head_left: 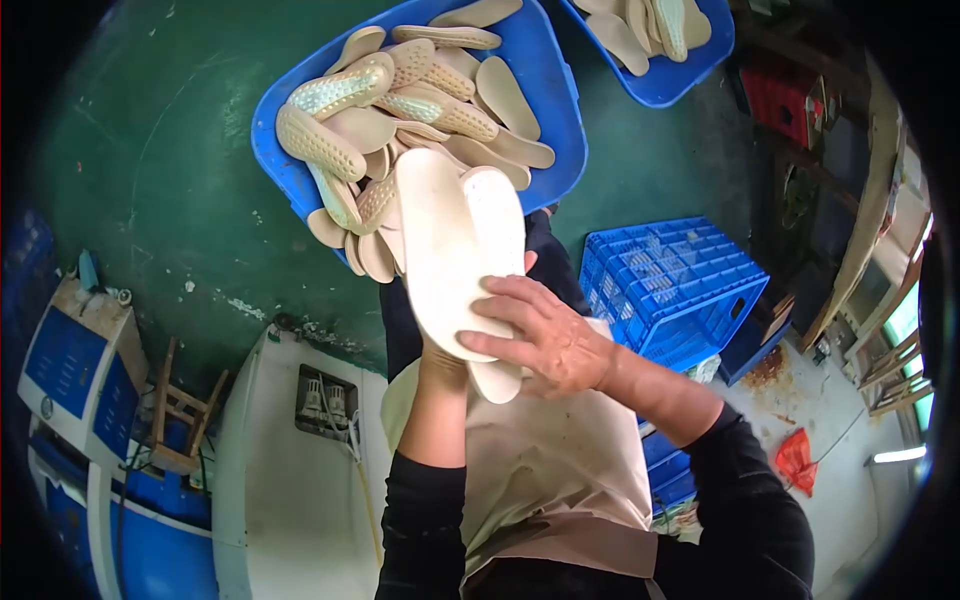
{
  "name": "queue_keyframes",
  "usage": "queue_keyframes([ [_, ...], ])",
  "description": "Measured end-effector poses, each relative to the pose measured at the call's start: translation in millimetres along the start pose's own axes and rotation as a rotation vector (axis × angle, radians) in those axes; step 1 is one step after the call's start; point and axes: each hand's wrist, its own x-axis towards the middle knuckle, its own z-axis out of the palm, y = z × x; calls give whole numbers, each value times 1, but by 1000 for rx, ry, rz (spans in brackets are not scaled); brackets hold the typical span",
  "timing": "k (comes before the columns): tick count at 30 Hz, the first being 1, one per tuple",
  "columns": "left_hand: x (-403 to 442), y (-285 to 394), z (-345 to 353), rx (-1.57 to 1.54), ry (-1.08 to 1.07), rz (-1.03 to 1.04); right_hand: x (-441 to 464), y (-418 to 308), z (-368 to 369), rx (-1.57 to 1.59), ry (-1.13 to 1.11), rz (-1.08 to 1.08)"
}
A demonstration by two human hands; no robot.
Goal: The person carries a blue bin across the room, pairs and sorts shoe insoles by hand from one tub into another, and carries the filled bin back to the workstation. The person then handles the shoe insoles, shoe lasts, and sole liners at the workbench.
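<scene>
Right hand (552, 338) clasping a pair of insoles (443, 245) from above; left hand (445, 362) mostly hidden underneath, closure not tellable. Blue tub (560, 105) just beyond, heaped with loose insoles (318, 143), handled or still to do unclear. The pair, overlapping, held up before the tub's near side, looks midway through handling.

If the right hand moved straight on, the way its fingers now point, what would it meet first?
Most likely the pale insole lying leftmost, in the picture, of those held: the right hand has its fingertips over it, though exact contact is hard to judge.
</scene>
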Motion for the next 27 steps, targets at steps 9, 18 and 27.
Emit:
queue_keyframes([
  [9,-4,-4,5,763,192,-83,17,8,-60,-349,116,-207],
  [18,23,-21,26,817,266,-45,-30,27,-101,-331,150,85],
  [27,47,-39,35,1208,96,197,-61,100,-27,265,778,1029],
])
